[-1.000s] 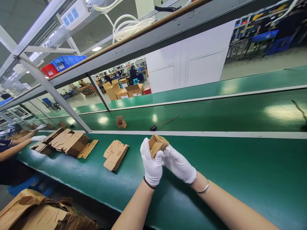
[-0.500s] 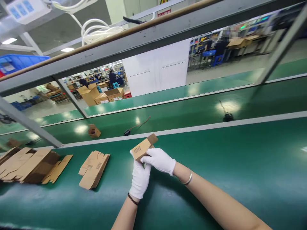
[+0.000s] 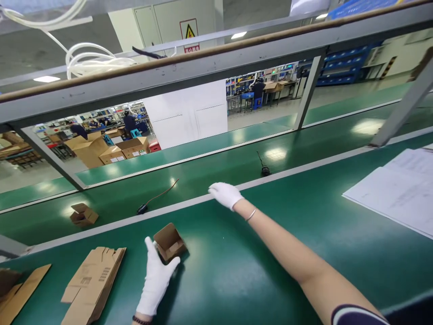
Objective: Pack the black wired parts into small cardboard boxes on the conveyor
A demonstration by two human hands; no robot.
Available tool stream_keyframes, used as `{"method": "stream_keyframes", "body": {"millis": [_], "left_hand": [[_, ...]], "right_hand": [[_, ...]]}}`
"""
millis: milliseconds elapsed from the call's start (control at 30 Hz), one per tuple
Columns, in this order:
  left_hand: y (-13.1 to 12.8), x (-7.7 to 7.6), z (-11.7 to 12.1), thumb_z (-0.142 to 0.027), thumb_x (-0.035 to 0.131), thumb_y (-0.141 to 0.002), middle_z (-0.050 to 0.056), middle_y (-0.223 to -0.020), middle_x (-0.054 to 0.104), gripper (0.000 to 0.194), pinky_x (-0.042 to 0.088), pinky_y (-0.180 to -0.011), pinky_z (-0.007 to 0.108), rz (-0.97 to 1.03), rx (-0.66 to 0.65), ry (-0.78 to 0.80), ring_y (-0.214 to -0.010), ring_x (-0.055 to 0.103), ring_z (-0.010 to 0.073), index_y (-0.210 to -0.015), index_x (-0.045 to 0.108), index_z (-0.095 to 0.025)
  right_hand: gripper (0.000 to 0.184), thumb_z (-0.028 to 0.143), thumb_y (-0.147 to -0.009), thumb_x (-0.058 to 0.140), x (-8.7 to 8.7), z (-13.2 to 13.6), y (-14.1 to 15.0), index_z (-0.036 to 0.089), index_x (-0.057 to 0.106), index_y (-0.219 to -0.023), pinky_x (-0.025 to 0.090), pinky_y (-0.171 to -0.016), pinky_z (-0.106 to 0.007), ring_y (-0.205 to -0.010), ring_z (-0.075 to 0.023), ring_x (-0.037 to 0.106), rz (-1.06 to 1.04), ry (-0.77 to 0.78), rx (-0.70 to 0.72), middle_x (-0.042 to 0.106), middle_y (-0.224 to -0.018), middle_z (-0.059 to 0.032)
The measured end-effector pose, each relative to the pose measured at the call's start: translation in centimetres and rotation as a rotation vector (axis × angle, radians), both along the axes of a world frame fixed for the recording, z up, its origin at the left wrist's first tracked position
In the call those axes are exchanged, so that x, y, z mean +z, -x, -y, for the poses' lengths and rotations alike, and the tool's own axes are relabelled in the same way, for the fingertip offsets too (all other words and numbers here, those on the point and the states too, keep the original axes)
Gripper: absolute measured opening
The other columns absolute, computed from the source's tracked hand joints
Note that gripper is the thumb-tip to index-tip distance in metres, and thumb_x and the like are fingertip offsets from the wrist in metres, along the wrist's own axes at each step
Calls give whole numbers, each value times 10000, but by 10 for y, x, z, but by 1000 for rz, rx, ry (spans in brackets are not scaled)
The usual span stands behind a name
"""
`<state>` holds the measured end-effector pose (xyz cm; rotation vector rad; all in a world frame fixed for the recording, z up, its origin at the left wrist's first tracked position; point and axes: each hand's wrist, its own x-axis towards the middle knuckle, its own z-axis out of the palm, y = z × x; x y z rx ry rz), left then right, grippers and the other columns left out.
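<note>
In the head view, a small brown cardboard box (image 3: pixel 170 243) stands on the green work surface with its top open toward me. My left hand (image 3: pixel 158 273), in a white glove, is at the near left side of it, thumb and fingers spread beside the box; whether it touches is hard to see. My right hand (image 3: pixel 226 195), also gloved in white, is stretched out over the pale rail (image 3: pixel 192 201) with nothing visible in it. Beyond the rail, a black coiled cable (image 3: pixel 265 171) and a black piece with a reddish wire (image 3: pixel 142 209) lie on the green belt.
Flattened cartons (image 3: pixel 93 284) are stacked at the left, with more cardboard (image 3: pixel 25 293) beside them. Another small open box (image 3: pixel 84 214) sits on the far belt. White paper sheets (image 3: pixel 395 189) lie at the right. A metal frame post (image 3: pixel 309 92) rises beyond the belt.
Both hands were together on the box. Now the box stands lower left with its opening up, my left hand beside it. My right hand has let go and reached out to the rail. The view has swung right.
</note>
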<state>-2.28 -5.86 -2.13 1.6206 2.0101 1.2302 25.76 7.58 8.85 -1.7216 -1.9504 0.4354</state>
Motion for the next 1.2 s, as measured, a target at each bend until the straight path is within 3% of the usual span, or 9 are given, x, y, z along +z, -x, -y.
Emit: {"method": "stream_keyframes", "body": {"millis": [167, 333, 467, 600, 767, 867, 1033, 1133, 1200], "left_hand": [[15, 5, 26, -437, 639, -720, 142, -1406, 412, 1000, 371, -1048, 483, -80, 131, -148, -1260, 447, 307, -1464, 1, -237], [-18, 16, 38, -427, 487, -833, 113, -1274, 548, 761, 396, -1028, 499, -131, 108, -321, -1188, 522, 284, -1463, 113, -223], [-49, 27, 37, -388, 435, -870, 91, -1279, 553, 603, 416, -1015, 500, -233, -23, -283, -1207, 503, 277, -1428, 252, -254], [-66, 42, 30, -341, 461, -867, 108, -1294, 542, 576, 511, -918, 424, -363, -259, -305, -1173, 532, 259, -1408, 296, -234], [-107, 76, 5, -206, 463, -854, 87, -1283, 548, 427, 455, -992, 417, -497, -497, -385, -1185, 513, 238, -1278, 481, -253], [-138, 91, -22, -184, 464, -841, 137, -1327, 496, 455, 433, -1004, 435, -455, -576, -452, -1240, 452, 271, -1296, 457, -187], [-157, 89, -49, -235, 492, -856, 123, -1166, 592, 366, 433, -969, 435, -34, -698, -451, -1119, 533, 258, -1221, 521, -226], [-152, 89, -39, -273, 615, -801, 71, -1108, 609, 445, 408, -995, 398, 567, -612, -396, -1057, 561, 208, -1231, 503, -265], [-147, 94, -29, -297, 688, -751, 41, -1069, 613, 554, 415, -980, 371, 1008, -555, -326, -996, 585, 175, -1258, 465, -275]], "right_hand": [[414, 313, -919, 383, -16, -43, -107, 36, 539, -1184, 313, -937, -458, -1188, -274, 433, -12, -18, -445, 473, -1236, -228], [309, 245, -837, 589, -43, -62, -159, 155, 566, -1132, 335, -968, -535, -1143, -287, 463, -78, 17, -610, 529, -1202, -136], [344, 191, -821, 541, -52, -72, -160, 113, 579, -1154, 310, -945, -556, -1135, -363, 473, -188, -7, -510, 586, -1106, -232], [430, 314, -896, 383, -50, -60, -146, 144, 486, -1278, 454, -860, -387, -1012, -250, 596, -354, -28, -354, 638, -1076, -154], [521, 439, -905, 347, -38, -4, -114, 152, 425, -1333, 518, -721, -336, -879, -211, 642, -626, -66, 81, 651, -1075, -125], [520, 453, -885, 425, -25, 38, -82, 193, 435, -1335, 497, -843, -386, -967, -227, 619, -480, -159, 185, 597, -1204, -113], [577, 470, -857, 500, -8, 92, -35, 228, 393, -1371, 475, -901, -433, -1042, -267, 589, -175, -325, 363, 602, -1187, -108], [688, 550, -821, 525, -9, 104, -19, 200, 357, -1390, 446, -938, -463, -1116, -297, 544, -189, -452, 330, 555, -1245, -146], [750, 555, -804, 540, -14, 105, -7, 193, 303, -1417, 427, -962, -458, -1189, -303, 493, -233, -384, 341, 501, -1316, -154]]}}
